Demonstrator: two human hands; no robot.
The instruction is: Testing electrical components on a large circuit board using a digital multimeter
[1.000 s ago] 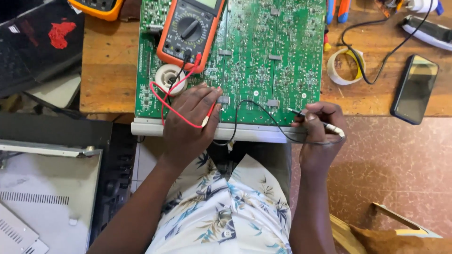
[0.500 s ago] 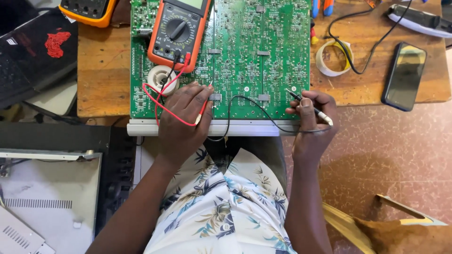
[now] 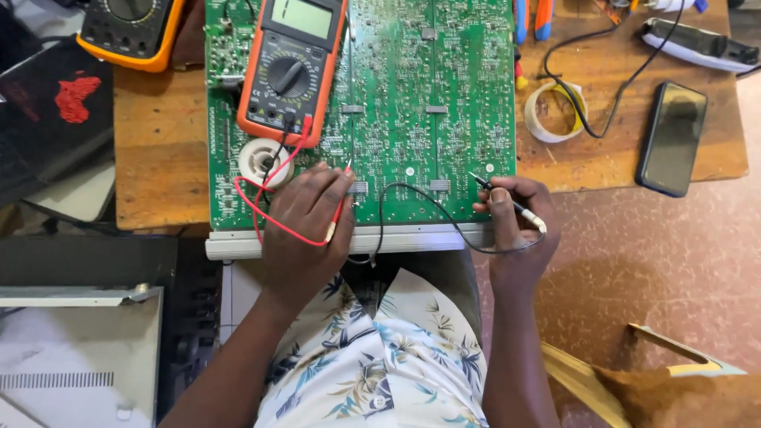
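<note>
A large green circuit board [image 3: 420, 103] lies on a wooden table [image 3: 158, 158]. An orange multimeter [image 3: 292, 67] rests on the board's upper left. My left hand [image 3: 305, 226] holds the red probe [image 3: 341, 198], its tip touching the board near the front edge. My right hand [image 3: 519, 218] grips the black probe [image 3: 495, 190] like a pen, tip on the board's lower right corner. Red and black leads [image 3: 261, 210] run from the meter to the probes. A white round part [image 3: 260, 158] sits below the meter.
A second orange multimeter [image 3: 131, 28] lies at the top left. A tape roll [image 3: 557, 111], a black phone [image 3: 672, 139], a cabled tool [image 3: 690, 43] and screwdrivers [image 3: 529, 16] sit on the right. A grey metal case [image 3: 71, 349] stands at the lower left.
The view has shifted, so the board and table sit more to the left and lower. Both hands keep their probes on the board; the right probe tip stays near the lower right corner.
</note>
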